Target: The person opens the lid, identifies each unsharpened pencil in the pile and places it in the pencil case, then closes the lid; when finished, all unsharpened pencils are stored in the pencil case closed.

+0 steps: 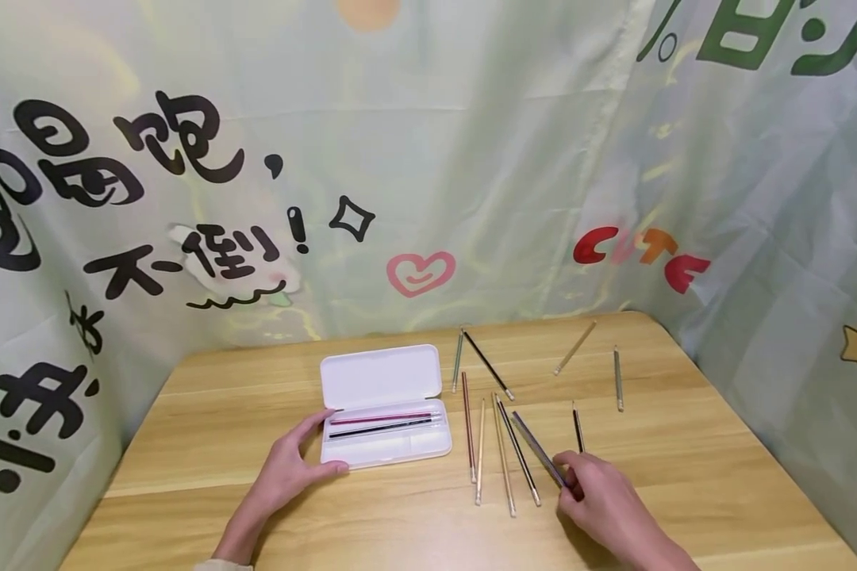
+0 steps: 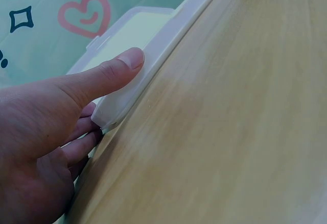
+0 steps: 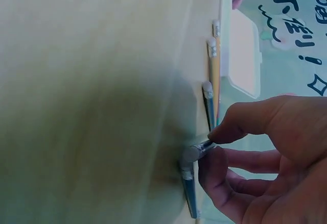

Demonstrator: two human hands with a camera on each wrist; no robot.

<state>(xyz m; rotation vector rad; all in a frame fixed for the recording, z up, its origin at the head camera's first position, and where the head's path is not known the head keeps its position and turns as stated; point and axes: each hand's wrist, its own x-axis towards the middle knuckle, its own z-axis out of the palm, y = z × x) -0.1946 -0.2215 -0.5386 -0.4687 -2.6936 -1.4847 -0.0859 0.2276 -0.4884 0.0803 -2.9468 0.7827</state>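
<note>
Pinching a dark pencil [image 1: 539, 448] near its eraser end, your right hand [image 1: 603, 500] holds it at a slant over the table [image 1: 400, 523]. Your left hand [image 1: 293, 468] grips the left end of the open white pencil case [image 1: 393, 454], thumb against its front wall. The case lies left of the loose pencils, its lid [image 1: 382, 377] laid back toward the table's far edge; a magenta pencil [image 1: 382, 418] and a black one sit inside. Just right of the case, a dark red pencil [image 1: 467, 428], two tan pencils [image 1: 480, 452] and a black pencil [image 1: 518, 450] have their erasers toward the near edge. A grey-green pencil [image 1: 618, 381] lies near the table's far right corner.
</note>
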